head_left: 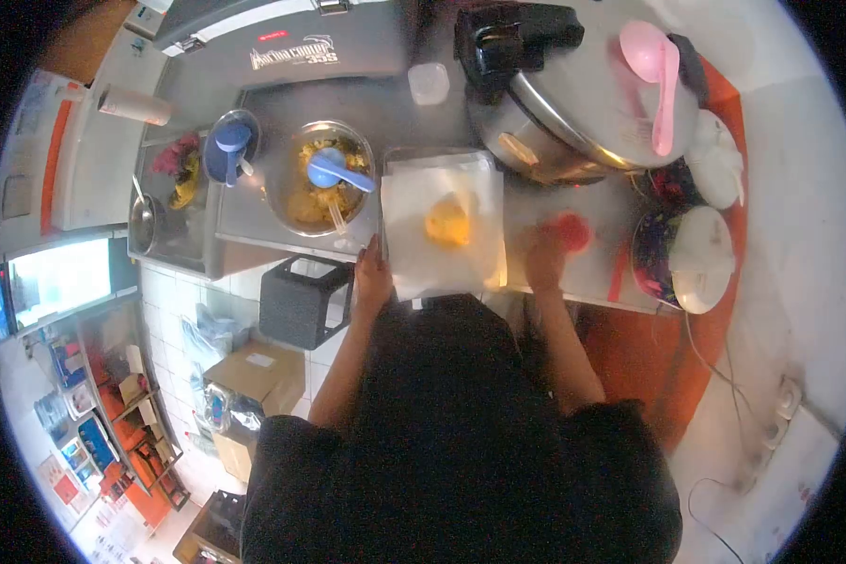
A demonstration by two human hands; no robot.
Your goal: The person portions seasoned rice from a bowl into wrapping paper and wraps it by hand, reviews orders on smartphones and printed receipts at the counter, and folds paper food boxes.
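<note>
A rectangular tray (441, 156) lined with white paper (409, 254) lies in front of me, and a yellow-orange piece (448, 223) rests on the paper. At the tray's left edge is my left hand (373, 279), its fingers closed against the rim. My right hand (542, 261) is over the counter just right of the tray, beside a round red object (571, 232). Its fingers are blurred, so their grip on the red object is unclear. Left of the tray, a metal bowl (278, 202) holds a yellowish mixture and a blue scoop (334, 171).
A large metal pot (555, 113) with a pink ladle (665, 89) on its lid stands at the back right. Bowls (653, 258) sit at the right edge. A blue cup (232, 139), a sink (202, 230) and a black stool (296, 305) are on the left.
</note>
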